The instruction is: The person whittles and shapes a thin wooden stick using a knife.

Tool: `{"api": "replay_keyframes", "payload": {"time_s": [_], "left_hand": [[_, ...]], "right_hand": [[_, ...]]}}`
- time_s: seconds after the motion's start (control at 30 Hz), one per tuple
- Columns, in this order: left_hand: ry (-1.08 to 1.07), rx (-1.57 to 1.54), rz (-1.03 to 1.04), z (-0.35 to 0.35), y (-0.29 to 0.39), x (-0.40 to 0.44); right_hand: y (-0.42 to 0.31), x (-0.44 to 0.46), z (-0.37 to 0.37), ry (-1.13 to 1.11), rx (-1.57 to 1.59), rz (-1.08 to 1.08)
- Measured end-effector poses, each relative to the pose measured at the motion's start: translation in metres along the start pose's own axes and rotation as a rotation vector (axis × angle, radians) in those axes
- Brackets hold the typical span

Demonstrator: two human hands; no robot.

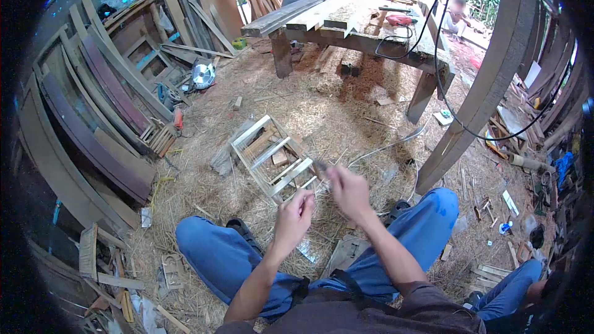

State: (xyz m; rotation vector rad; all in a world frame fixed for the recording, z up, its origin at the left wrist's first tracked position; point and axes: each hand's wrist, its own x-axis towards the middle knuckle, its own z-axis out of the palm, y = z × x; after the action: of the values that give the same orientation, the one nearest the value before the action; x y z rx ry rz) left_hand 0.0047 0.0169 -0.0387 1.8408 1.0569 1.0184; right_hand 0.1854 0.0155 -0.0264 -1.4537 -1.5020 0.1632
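Bare hands working beside a slatted wooden frame

The left hand (294,218) is curling nearly shut, its fingertips pinching together; whether anything is between them cannot be told. To its right and slightly farther off, the right hand (350,193) is closing into a fist, with a dark, blurred object (320,166) jutting from its left side. The wooden frame (291,177) is lying on the shaving-strewn ground (204,173), just beyond the hands. A workbench (334,38) is standing farther away, bearing a red tool (401,20).
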Motion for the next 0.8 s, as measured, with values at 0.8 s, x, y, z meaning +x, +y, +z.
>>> {"api": "replay_keyframes", "payload": {"time_s": [0.8], "left_hand": [[0.141, -0.157, 0.110, -0.006, -0.005, 0.011]], "right_hand": [[-0.002, 0.008, 0.002, 0.032, 0.040, 0.056]]}}
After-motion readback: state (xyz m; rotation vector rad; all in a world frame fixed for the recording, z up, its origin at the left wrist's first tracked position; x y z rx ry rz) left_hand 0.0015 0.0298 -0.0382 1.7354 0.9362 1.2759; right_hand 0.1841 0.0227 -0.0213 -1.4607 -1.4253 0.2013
